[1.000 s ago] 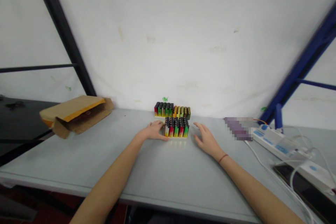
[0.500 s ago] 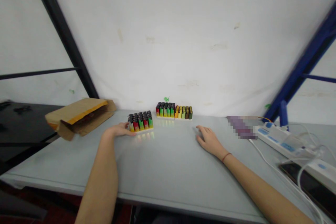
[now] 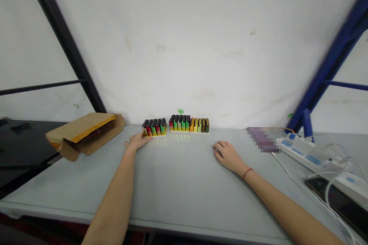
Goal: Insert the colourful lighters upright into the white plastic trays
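Observation:
Three trays of lighters stand near the wall. The left tray of black-topped lighters (image 3: 155, 127) has red, green and yellow bodies. My left hand (image 3: 138, 141) touches its front left corner, fingers apart, with the thumb along the front edge. Just right of it is the middle tray of black-topped lighters (image 3: 179, 123), which adjoins a tray of yellow-topped lighters (image 3: 199, 125). My right hand (image 3: 227, 155) rests on the table, holding nothing, its fingers slightly bent and apart.
An open cardboard box (image 3: 86, 134) lies at the left on the grey table (image 3: 184, 187). At the right are a blurred purple object (image 3: 264, 139), a white power strip (image 3: 301, 153) with cables, and a dark phone (image 3: 339, 199). Metal posts slant at both sides.
The left tray has moved back toward the wall, nearly in line with the other trays, and my left hand has moved forward with it. My right hand's fingers have bent slightly.

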Demonstrator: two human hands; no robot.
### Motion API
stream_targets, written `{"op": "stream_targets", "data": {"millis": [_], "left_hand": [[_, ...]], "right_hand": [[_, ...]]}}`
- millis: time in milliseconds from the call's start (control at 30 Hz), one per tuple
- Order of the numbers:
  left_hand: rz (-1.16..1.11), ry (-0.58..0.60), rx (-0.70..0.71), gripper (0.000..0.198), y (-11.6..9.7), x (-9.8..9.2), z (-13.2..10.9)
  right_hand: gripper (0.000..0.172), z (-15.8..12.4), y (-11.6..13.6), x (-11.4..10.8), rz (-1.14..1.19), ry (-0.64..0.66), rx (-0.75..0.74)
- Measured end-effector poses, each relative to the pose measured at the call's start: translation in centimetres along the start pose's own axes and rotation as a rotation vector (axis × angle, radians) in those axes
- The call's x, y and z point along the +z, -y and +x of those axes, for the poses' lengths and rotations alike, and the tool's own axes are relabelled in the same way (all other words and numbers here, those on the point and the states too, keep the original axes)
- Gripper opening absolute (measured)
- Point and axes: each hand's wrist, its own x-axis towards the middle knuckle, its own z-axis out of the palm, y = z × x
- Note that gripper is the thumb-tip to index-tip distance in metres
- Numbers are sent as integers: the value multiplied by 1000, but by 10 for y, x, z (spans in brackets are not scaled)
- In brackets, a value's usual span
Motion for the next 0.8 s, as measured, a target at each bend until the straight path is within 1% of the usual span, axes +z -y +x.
{"op": "stream_targets", "data": {"millis": [67,133,233,300,367,500,567,633,700,767,800], "left_hand": [[15,28,-80,51,-10,4,2],[7,32,-138,52,-20,7,3],[-41,-24,-144,51,-33,13,2],[-80,-78,-122,50,-39,17,2],[-119,-106,-104,52,-43,20,2],[-172,-81,-68,57,-43,22,2],[-181,-89,-42,59,-42,22,1],[-184,-143,-20,65,-44,22,-1],[-187,-226,12,67,-52,22,-5],[-195,-316,84,59,-66,22,-13],[-197,-341,139,54,-75,22,-17]], "right_hand": [[24,0,0,-1,-5,5,-1],[24,0,1,-1,-9,7,0],[25,0,1,-1,-6,7,5],[25,0,1,0,-1,4,6],[24,0,0,0,1,0,8],[24,0,-1,1,7,-3,9],[25,0,-2,1,11,4,13],[26,0,-2,1,19,12,16],[27,-1,-2,2,33,7,26],[28,-1,-2,4,39,-9,49],[29,-2,-3,5,37,-13,64]]}}
